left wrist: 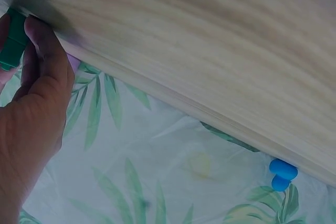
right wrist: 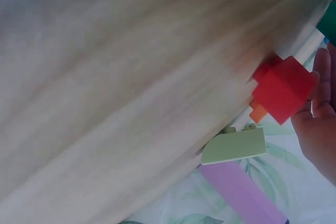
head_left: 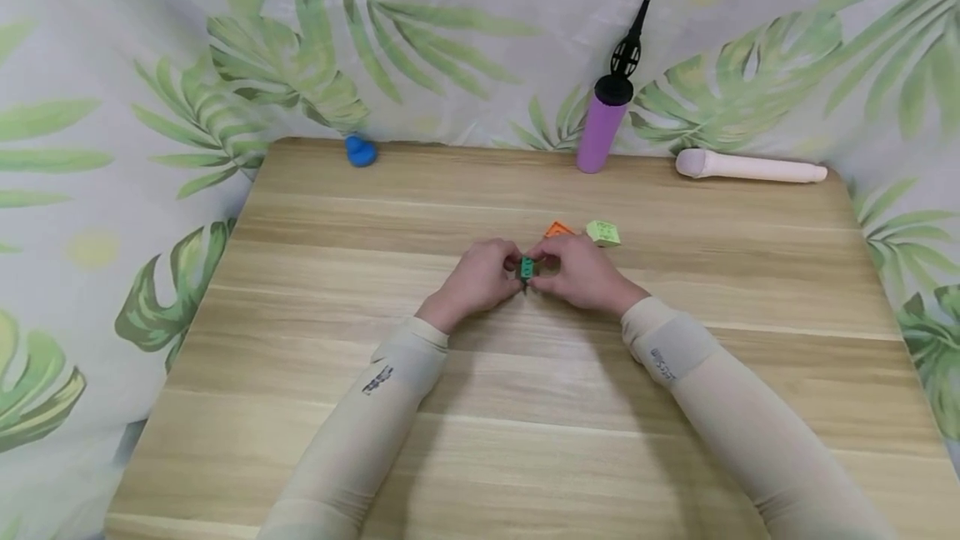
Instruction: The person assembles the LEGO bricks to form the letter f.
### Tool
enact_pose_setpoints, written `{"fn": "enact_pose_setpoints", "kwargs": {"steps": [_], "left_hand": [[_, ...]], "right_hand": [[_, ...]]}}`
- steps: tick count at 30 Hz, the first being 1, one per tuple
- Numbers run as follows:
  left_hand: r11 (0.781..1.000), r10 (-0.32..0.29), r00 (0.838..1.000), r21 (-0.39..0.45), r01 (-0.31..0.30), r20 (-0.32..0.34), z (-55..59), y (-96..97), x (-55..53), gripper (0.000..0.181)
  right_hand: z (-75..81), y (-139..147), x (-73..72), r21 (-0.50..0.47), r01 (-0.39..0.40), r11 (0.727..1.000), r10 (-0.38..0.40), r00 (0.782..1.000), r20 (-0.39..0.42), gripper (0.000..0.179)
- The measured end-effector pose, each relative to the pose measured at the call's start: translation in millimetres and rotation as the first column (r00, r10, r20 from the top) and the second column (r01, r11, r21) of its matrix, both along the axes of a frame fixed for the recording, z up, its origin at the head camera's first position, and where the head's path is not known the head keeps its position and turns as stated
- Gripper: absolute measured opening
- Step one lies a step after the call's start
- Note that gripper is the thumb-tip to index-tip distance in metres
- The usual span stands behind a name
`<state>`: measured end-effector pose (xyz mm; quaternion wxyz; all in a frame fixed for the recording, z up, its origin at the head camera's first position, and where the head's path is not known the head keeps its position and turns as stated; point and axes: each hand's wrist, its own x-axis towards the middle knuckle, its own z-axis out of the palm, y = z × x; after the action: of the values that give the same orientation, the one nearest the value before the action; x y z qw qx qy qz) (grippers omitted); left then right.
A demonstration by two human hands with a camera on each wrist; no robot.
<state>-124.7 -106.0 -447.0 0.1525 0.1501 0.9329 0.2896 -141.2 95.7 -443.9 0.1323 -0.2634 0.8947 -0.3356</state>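
Observation:
In the head view, a small green toy building brick (head_left: 527, 268) with studs is between my two hands over the middle of the table (head_left: 480, 432). My left hand (head_left: 482, 277) pinches it from the left, thumb nearer to me. From the other side my right hand (head_left: 583, 275) grips it with fingertips and thumb. The left wrist view shows a seam across the green brick (left wrist: 14, 40). Close by the right hand is a red brick (right wrist: 286, 88), which that hand hides in the head view. Just beyond are an orange brick (head_left: 558, 228) and a pale green printed brick (head_left: 603, 233).
Along the table's back edge are a blue rounded toy (head_left: 361, 151), a purple hand pump (head_left: 602, 127) with a black nozzle, and a pale pink microphone-shaped object (head_left: 750, 167). A leaf-patterned cloth (head_left: 450, 40) hangs behind and beside the table.

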Motion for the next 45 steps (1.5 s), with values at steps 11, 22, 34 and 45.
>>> {"fn": "enact_pose_setpoints", "kwargs": {"steps": [11,22,34,45], "left_hand": [[1.000,0.003,1.000,0.005,-0.003,0.000,0.7,-1.2,0.6,0.034],[1.000,0.013,1.000,0.004,-0.013,0.026,-0.1,1.6,-1.0,0.049],[1.000,-0.017,1.000,0.016,0.017,-0.002,-1.9,0.9,1.1,0.041],[1.000,-0.015,1.000,0.014,0.015,-0.006,2.0,1.3,3.2,0.041]], "right_hand": [[-4.1,2.2,-1.1,0.001,0.024,1.000,-0.024,0.998,0.052,0.036],[15.3,44.3,1.6,-0.096,0.128,0.987,-0.117,0.987,0.110,0.049],[43.4,117.1,17.5,-0.219,0.406,0.887,-0.393,0.914,0.098,0.045],[36.9,115.7,10.9,-0.179,0.399,0.899,-0.388,0.917,0.091,0.044]]}}
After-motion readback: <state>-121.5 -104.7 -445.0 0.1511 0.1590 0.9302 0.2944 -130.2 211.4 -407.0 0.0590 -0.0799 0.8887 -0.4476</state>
